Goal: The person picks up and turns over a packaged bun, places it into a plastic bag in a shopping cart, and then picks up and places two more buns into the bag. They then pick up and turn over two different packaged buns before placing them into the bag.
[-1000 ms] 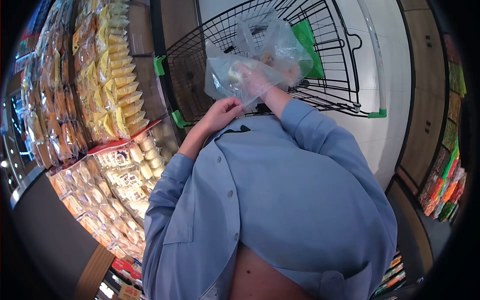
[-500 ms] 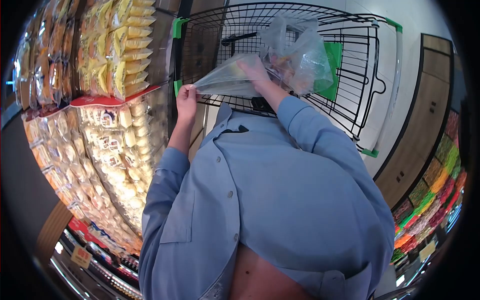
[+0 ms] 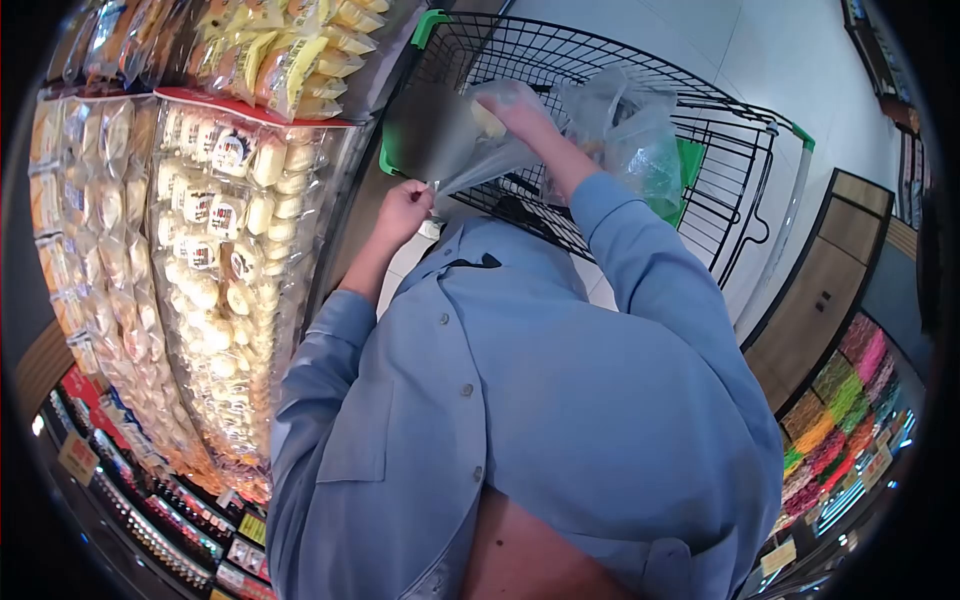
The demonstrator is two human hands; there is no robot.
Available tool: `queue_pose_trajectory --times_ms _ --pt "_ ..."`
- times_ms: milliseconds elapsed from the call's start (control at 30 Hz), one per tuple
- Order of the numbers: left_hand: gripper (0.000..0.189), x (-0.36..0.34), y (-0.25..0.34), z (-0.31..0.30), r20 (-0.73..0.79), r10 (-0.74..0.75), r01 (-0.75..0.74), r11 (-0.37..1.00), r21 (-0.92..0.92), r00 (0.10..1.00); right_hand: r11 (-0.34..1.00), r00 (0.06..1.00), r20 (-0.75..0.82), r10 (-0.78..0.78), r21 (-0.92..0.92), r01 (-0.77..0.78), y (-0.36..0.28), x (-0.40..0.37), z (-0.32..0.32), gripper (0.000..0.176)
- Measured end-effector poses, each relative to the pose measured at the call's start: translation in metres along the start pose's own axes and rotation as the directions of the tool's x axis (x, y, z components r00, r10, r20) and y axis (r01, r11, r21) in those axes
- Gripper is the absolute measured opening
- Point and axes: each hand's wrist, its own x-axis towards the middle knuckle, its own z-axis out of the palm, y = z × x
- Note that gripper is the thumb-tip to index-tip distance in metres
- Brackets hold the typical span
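My left hand (image 3: 404, 212) pinches the edge of a clear plastic bag (image 3: 485, 166), which is pulled taut between my hands. At the bag's other end, over the cart, my right hand (image 3: 520, 112) is closed around a small pale yellow item (image 3: 487, 121), seen through plastic. Part of the right fingers is hidden by the bag. Just right of that hand, a filled clear plastic bag (image 3: 640, 150) rests in the black wire shopping cart (image 3: 600, 62).
Shelves of packaged bread (image 3: 215, 225) rise close on my left, with yellow packs (image 3: 300, 70) above a red shelf edge. A wooden cabinet (image 3: 815, 290) and bins of colourful goods (image 3: 840, 410) stand to the right. A dark blurred patch covers the cart's left end.
The view has shifted, bringing the bread shelves nearer. My right hand has moved toward the cart's left end and the pale yellow item now shows in it. The stretched bag hangs lower between my hands.
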Motion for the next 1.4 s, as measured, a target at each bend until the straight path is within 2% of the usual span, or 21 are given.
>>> queue_pose_trajectory --times_ms 33,67,133,267,433,500,633,700,733,767,800,833,867,900,933,967,1033,1167,1233,1300,1400 --pt "0.018 -0.002 0.001 0.004 0.069 0.014 -0.02 0.996 0.087 0.997 1.0 0.991 0.133 -0.013 0.008 0.012 -0.009 0.002 -0.001 0.089" --pt "0.025 -0.002 -0.001 0.008 0.026 0.032 -0.036 0.985 0.168 0.999 1.0 0.991 0.134 -0.019 -0.009 0.02 -0.016 0.001 0.005 0.089" --pt "0.026 -0.006 0.004 0.011 -0.016 0.031 -0.026 0.966 0.257 0.999 0.988 0.999 -0.003 0.035 -0.15 -0.035 -0.026 -0.001 0.027 0.095" --pt "0.028 -0.002 -0.019 0.009 -0.106 0.046 0.013 0.864 0.504 0.993 0.973 0.994 0.085 0.073 -0.226 -0.052 0.005 -0.006 0.083 0.098" --pt "0.027 -0.019 -0.042 -0.007 -0.097 0.001 0.039 0.911 0.411 0.995 0.979 0.974 0.211 0.085 -0.2 -0.042 0.038 -0.048 0.114 0.086" --pt "0.027 -0.029 -0.055 -0.015 -0.097 0.012 0.022 0.939 0.344 0.995 0.981 0.971 0.239 -0.009 -0.185 0.055 0.039 -0.063 0.106 0.068" --pt "0.029 -0.056 -0.116 -0.034 -0.173 -0.077 0.133 0.932 0.338 0.982 0.989 0.981 0.192 -0.036 -0.132 0.062 0.039 -0.083 0.096 0.051" --pt "0.028 -0.061 -0.189 -0.038 -0.181 -0.084 0.139 0.94 0.312 0.98 0.988 0.973 0.23 -0.005 -0.152 0.041 0.032 -0.087 0.088 0.044" --pt "0.028 -0.071 -0.2 -0.045 -0.202 -0.083 0.14 0.946 0.291 0.976 0.987 0.972 0.233 -0.032 -0.148 0.067 0.039 -0.084 0.089 0.039" --pt "0.029 -0.083 -0.207 -0.052 -0.207 -0.174 0.219 0.951 0.218 0.963 0.982 0.968 0.248 -0.049 -0.163 0.092 0.04 -0.083 0.089 0.039" --pt "0.03 -0.091 -0.209 -0.055 -0.203 -0.264 0.296 0.945 0.142 0.943 0.996 0.971 0.239 0.007 -0.087 0.014 0.039 -0.083 0.09 0.038" --pt "0.03 -0.1 -0.205 -0.06 -0.223 -0.265 0.295 0.948 0.116 0.938 0.998 0.97 0.236 0.065 -0.012 -0.064 0.029 -0.086 0.09 0.036" --pt "0.031 -0.108 -0.201 -0.067 -0.195 -0.298 0.295 0.954 -0.049 0.934 0.988 0.955 0.271 0.119 0.061 -0.141 0.019 -0.09 0.09 0.032" --pt "0.032 -0.117 -0.194 -0.074 -0.161 -0.322 0.287 0.935 -0.21 0.933 0.992 0.954 0.282 0.101 0.044 -0.118 0.015 -0.092 0.091 0.032" --pt "0.031 -0.122 -0.185 -0.08 -0.117 -0.298 0.244 0.908 -0.34 0.947 0.992 0.949 0.304 0.08 0.068 -0.105 0.013 -0.09 0.092 0.033" --pt "0.031 -0.127 -0.175 -0.085 -0.136 -0.292 0.227 0.904 -0.361 0.947 0.991 0.944 0.325 0.058 0.092 -0.092 0.011 -0.089 0.093 0.034" --pt "0.032 -0.138 -0.143 -0.095 -0.158 -0.031 -0.044 0.893 -0.447 0.987 0.998 0.964 0.267 0.007 0.063 -0.025 -0.008 -0.093 0.101 0.038" --pt "0.031 -0.166 -0.048 -0.13 -0.244 0.135 -0.24 0.845 -0.478 0.96 0.983 0.964 0.261 -0.047 0.184 -0.002 -0.034 -0.087 0.115 0.045" --pt "0.033 -0.181 -0.013 -0.148 -0.368 0.251 -0.423 0.736 -0.529 0.895 0.971 0.925 0.345 -0.162 0.225 0.086 -0.049 -0.086 0.12 0.05" --pt "0.035 -0.184 -0.004 -0.162 -0.487 0.229 -0.472 0.751 -0.462 0.843 0.977 0.906 0.372 -0.203 0.139 0.162 -0.083 -0.098 0.129 0.055" --pt "0.04 -0.181 0.007 -0.183 -0.673 0.19 -0.534 0.77 -0.349 0.714 0.948 0.873 0.431 -0.229 0.304 0.098 -0.108 -0.107 0.143 0.056"
